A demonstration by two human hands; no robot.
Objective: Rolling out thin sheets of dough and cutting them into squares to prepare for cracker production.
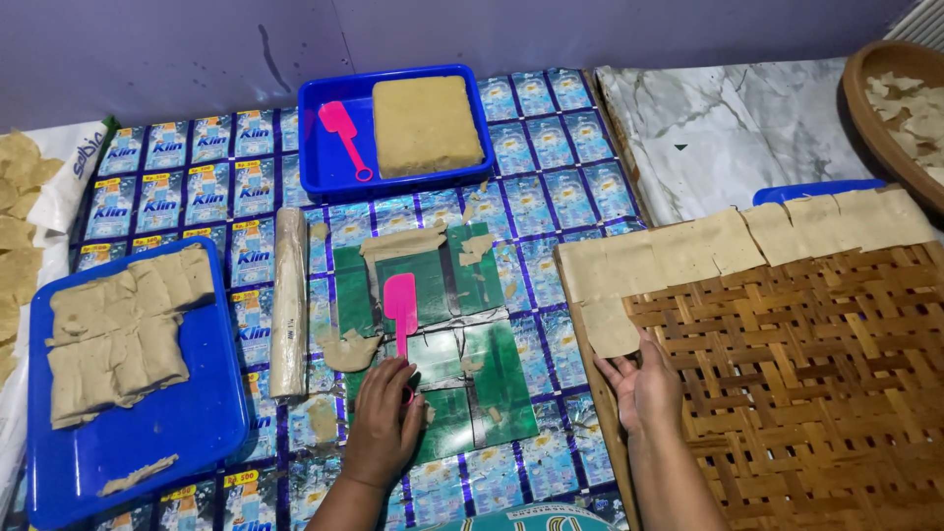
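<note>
Dough is what I have under both hands here, rolled into thin tan sheets. My right hand [644, 383] lies open and flat, palm up, at the near edge of the woven bamboo tray [816, 393], fingertips just under the lowest dough square [610, 329] of the row laid along the tray's top and left edge. It clamps nothing. My left hand [382, 425] rests on the green cutting sheet [487, 379], fingers curled at the handle end of the pink plastic cutter [400, 310]; I cannot tell whether they actually grip it.

I judge these sheets light, limp and slightly tacky: they drape into the weave and their edges look ragged, so pinching a corner would likely stretch or tear them. Better to slide flat fingers underneath and lift with a broad palm.

Further left, a blue tray [147, 433] carries a stack of cut pieces, a wrapped rolling pin [288, 300] lies beside it, and a blue tub [339, 162] at the back holds a thick dough block [425, 126], which looks dense and much firmer.
</note>
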